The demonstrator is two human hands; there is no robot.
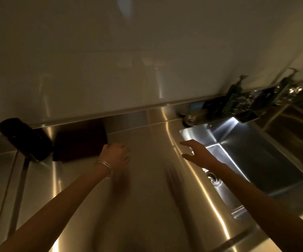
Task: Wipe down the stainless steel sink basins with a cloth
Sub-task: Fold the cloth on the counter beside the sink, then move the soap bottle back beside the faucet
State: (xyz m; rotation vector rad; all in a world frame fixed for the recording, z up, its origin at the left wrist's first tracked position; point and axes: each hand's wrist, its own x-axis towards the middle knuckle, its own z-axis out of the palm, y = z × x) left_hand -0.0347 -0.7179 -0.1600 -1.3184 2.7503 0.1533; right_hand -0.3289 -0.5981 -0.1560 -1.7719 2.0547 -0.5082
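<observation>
A black cylinder [24,138] lies at 9 o'clock against the backsplash [132,116], touching the left edge of a flat, dark red cloth [79,142]; taps [238,99] crowd the corner at 2 o'clock. The cloth's long axis runs 9-to-3 along the backsplash on the steel counter [147,188]. The sink basin [256,157] sits at 3 o'clock, its length running 11-to-5, drain [213,177] near its left wall. The left hand [115,154], 2 bangles at the wrist, has curled fingers at the cloth's right corner; a grip cannot be told. The right hand [199,153] hovers over the basin's left rim, fingers spread.
</observation>
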